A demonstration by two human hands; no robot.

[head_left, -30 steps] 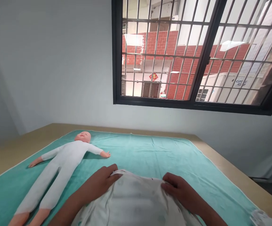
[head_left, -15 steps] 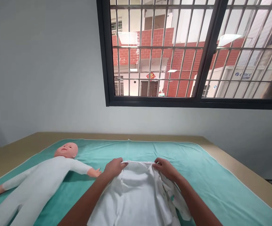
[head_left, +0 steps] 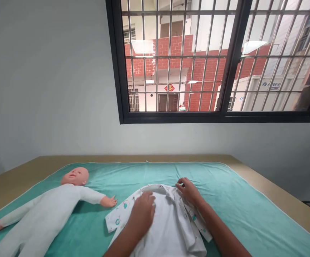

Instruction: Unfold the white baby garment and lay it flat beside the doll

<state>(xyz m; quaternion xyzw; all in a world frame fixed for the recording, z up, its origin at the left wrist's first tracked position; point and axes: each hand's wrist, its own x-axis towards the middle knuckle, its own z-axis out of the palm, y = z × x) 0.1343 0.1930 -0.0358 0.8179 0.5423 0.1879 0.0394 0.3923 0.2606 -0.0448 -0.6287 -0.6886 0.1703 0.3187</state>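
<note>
A white baby shirt (head_left: 164, 221) with small green and dark prints lies spread on the green cloth, its plain inner side showing through the parted front. My left hand (head_left: 143, 210) rests over its left half, fingers loosely bent and apart, gripping no fabric that I can see. At the shirt's right shoulder, by the collar, the bent fingers and thumb of my right hand (head_left: 189, 191) pinch the edge. To the left a baby doll (head_left: 48, 203) in a white body suit lies on its back, arms spread.
The green cloth (head_left: 251, 217) covers most of a tan table top (head_left: 7, 180). Behind it rises a grey wall (head_left: 64, 89) with a dark-framed, barred window (head_left: 171, 117).
My left hand has let go of the collar and moved down and right over the shirt. The printed left sleeve now lies spread out. My right hand stays by the right shoulder.
</note>
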